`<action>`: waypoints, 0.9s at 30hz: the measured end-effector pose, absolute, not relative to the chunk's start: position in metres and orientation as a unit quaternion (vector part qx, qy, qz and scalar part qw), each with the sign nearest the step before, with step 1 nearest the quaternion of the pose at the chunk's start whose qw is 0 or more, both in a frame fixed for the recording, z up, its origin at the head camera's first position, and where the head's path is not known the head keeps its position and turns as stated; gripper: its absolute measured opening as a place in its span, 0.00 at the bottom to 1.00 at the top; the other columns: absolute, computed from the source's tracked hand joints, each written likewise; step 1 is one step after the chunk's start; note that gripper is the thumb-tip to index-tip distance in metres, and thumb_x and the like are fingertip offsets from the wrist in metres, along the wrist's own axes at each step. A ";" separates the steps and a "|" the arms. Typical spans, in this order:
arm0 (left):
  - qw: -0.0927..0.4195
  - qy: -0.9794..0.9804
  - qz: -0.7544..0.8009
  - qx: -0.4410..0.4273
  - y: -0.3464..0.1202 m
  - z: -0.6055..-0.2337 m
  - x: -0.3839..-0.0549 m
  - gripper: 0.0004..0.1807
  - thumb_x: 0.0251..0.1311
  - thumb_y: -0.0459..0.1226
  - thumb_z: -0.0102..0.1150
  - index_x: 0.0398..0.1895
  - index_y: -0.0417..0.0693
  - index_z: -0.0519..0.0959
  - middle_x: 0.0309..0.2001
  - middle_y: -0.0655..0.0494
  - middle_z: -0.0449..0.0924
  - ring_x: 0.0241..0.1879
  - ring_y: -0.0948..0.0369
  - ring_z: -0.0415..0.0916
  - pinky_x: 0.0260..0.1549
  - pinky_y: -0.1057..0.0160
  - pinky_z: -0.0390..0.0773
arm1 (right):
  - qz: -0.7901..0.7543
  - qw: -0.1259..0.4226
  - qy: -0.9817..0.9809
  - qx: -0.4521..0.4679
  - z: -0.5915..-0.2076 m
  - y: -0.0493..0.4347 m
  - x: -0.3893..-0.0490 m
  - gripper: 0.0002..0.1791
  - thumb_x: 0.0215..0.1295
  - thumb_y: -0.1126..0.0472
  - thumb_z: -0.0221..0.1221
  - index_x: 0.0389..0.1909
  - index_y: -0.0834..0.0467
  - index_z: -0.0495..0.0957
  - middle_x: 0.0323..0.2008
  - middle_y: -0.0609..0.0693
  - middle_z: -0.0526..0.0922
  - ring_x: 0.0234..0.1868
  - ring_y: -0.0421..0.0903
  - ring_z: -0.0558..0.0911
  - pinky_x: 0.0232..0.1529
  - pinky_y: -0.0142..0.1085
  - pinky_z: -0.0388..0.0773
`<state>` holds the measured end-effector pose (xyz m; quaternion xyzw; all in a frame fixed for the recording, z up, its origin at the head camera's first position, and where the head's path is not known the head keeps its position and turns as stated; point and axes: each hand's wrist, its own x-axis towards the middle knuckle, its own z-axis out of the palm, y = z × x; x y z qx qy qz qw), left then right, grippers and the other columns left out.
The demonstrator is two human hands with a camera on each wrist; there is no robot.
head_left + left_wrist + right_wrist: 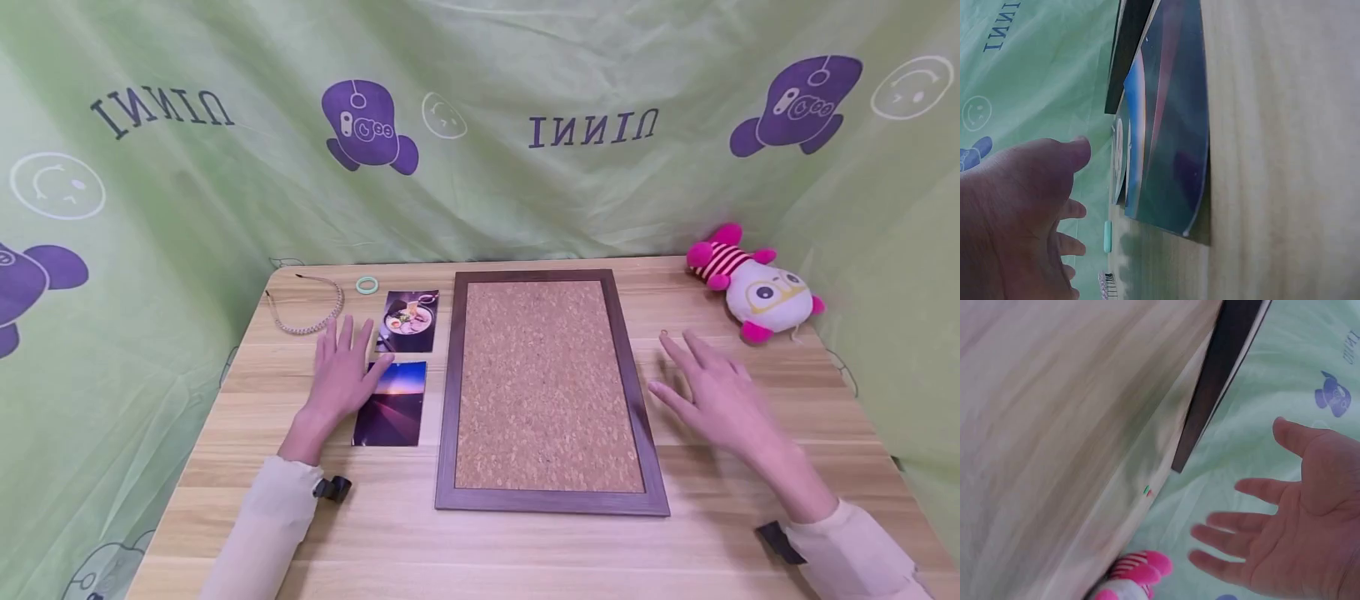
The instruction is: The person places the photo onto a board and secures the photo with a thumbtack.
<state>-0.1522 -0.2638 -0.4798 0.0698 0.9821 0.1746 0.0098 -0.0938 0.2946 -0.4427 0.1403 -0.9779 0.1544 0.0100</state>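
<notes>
A cork board [547,383] in a dark brown frame lies flat on the table. To its left are two photos: a bowl of food [408,321] and a road under a sunset sky [392,412]. Over the photos' left side is my left hand [341,379], fingers spread, holding nothing; the left wrist view shows it raised off the table. My right hand [716,400], also spread and holding nothing, hovers right of the board. Tiny green and red pieces [1147,491] lie on the table near it, too small to identify.
A beaded headband [311,329] and a mint-green ring [367,285] lie at the back left. In the back right corner rests a plush toy [765,296] with pink limbs and a striped body. A green printed curtain [487,200] hangs behind and beside the wooden table [360,533].
</notes>
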 end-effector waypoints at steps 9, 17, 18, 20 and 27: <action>-0.006 0.980 0.186 0.073 -0.255 -0.481 -0.172 0.41 0.83 0.52 0.56 0.85 0.32 0.62 0.82 0.22 0.57 0.83 0.25 0.48 0.83 0.28 0.49 | 0.230 0.003 -0.959 0.163 -0.447 0.284 -0.090 0.28 0.75 0.55 0.72 0.68 0.67 0.82 0.51 0.65 0.91 0.46 0.60 0.91 0.51 0.61 0.89; -0.039 0.962 0.270 0.025 -0.247 -0.484 -0.188 0.32 0.79 0.45 0.63 0.73 0.28 0.75 0.62 0.25 0.79 0.64 0.31 0.76 0.66 0.33 0.76 | 0.308 -0.029 -0.936 0.167 -0.453 0.280 -0.089 0.16 0.66 0.65 0.78 0.53 0.63 0.90 0.32 0.41 0.89 0.31 0.34 0.84 0.33 0.32 0.85; -0.041 0.957 0.288 0.015 -0.246 -0.484 -0.189 0.32 0.78 0.44 0.63 0.72 0.27 0.76 0.61 0.26 0.80 0.62 0.32 0.77 0.64 0.34 0.77 | 0.316 -0.034 -0.934 0.165 -0.454 0.281 -0.090 0.16 0.66 0.65 0.78 0.53 0.63 0.90 0.32 0.41 0.89 0.31 0.34 0.83 0.33 0.31 0.84; -0.043 0.946 0.322 -0.006 -0.245 -0.485 -0.193 0.31 0.76 0.43 0.64 0.71 0.26 0.76 0.58 0.26 0.81 0.59 0.33 0.79 0.62 0.35 0.78 | 0.336 -0.045 -0.927 0.161 -0.457 0.284 -0.091 0.17 0.64 0.66 0.78 0.54 0.63 0.90 0.32 0.42 0.89 0.31 0.34 0.83 0.33 0.31 0.84; -0.035 0.918 0.390 -0.057 -0.242 -0.488 -0.204 0.31 0.71 0.43 0.68 0.66 0.26 0.78 0.55 0.28 0.83 0.54 0.37 0.81 0.59 0.38 0.81 | 0.407 -0.105 -0.886 0.194 -0.469 0.295 -0.095 0.26 0.57 0.63 0.83 0.56 0.62 0.86 0.37 0.47 0.87 0.36 0.38 0.83 0.36 0.32 0.86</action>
